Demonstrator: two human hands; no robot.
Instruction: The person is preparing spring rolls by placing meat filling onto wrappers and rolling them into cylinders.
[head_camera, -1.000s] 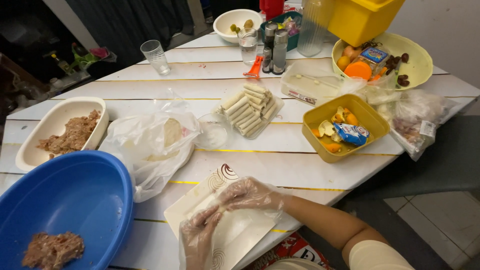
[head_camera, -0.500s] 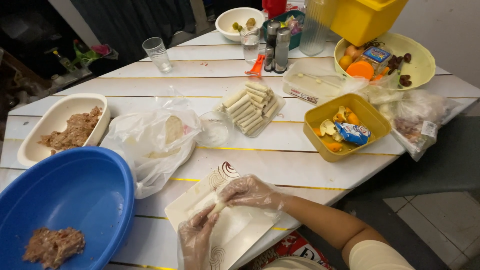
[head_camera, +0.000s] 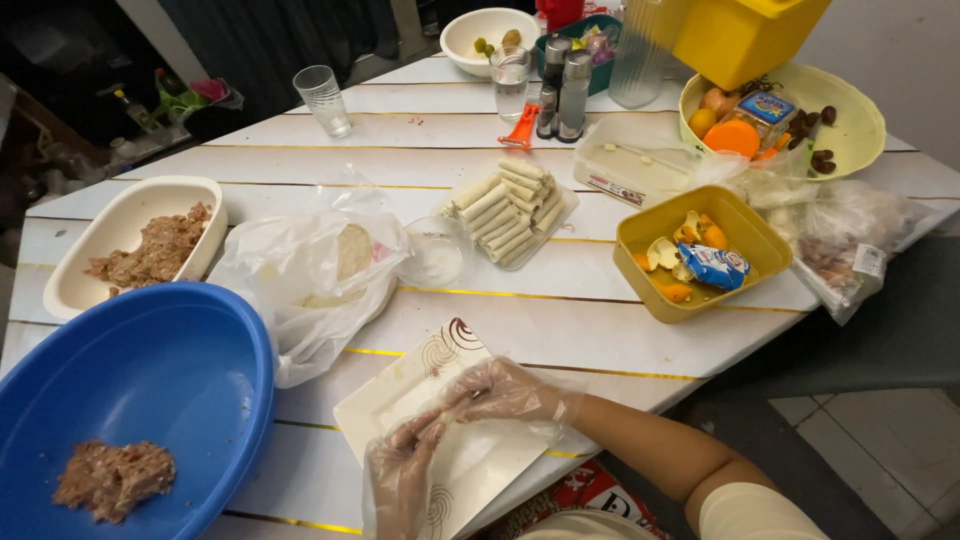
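At the lower left of the frame a big blue bowl (head_camera: 130, 400) sits close to the person, with a small lump of minced filling (head_camera: 112, 480) left at its bottom, within easy reach of the hands. Above it, at the left edge, a cream oval dish (head_camera: 90, 250) holds more of the same mince. Right of these, a clear plastic bag (head_camera: 300, 290) lies open on the white tabletop (head_camera: 600, 320), pale round wrappers showing through it. Low in the middle, a white rectangular plate (head_camera: 400, 390) with brown swirls lies at an angle as the working surface. Over it both hands wear thin clear gloves, likely to keep the food off them: the left hand (head_camera: 400, 475) and the right hand (head_camera: 505, 392) meet on a thin pale roll (head_camera: 452, 410), each grip pinching it lightly between the fingertips, as if shaping it against the plate. Up past the middle of the frame, a clear tray of finished rolls (head_camera: 510, 210) sits in rows, with a small glass bowl (head_camera: 435, 255) beside it. Further right a yellow tub (head_camera: 640, 270) holds peels and a wrapper, and at the upper right a pale green bowl (head_camera: 850, 130) carries fruit and dates.
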